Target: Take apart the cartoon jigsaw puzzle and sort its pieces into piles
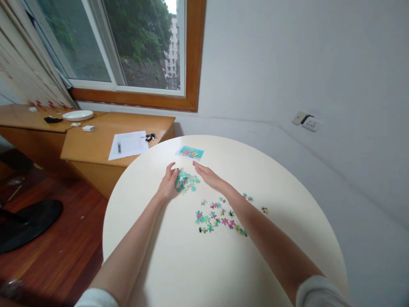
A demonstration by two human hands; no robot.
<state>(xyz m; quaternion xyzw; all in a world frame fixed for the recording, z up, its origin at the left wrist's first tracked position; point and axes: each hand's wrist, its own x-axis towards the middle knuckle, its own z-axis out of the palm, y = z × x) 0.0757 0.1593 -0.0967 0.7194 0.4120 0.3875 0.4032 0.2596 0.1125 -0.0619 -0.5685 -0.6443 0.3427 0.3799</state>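
My left hand (pixel 168 183) rests on its edge on the round white table (pixel 179 264), fingers apart, touching the left side of a heap of teal jigsaw pieces (pixel 187 181). Right of that heap, my right hand (pixel 208 175) is stretched out on its edge, palm toward the pieces, with nothing in it. Closer to me and under my right forearm lies a looser spread of pink, teal and yellow jigsaw pieces (pixel 220 217); the forearm may hide some. A small picture card (pixel 191 152) with a teal background lies just beyond both hands.
A wooden desk (pixel 92 145) stands at the left, bearing a paper sheet (pixel 129 144), keys (pixel 150 137) and a white plate (pixel 78 115). The wall with a socket (pixel 312 123) rises behind the table. A black round base (pixel 32 224) stands on the floor.
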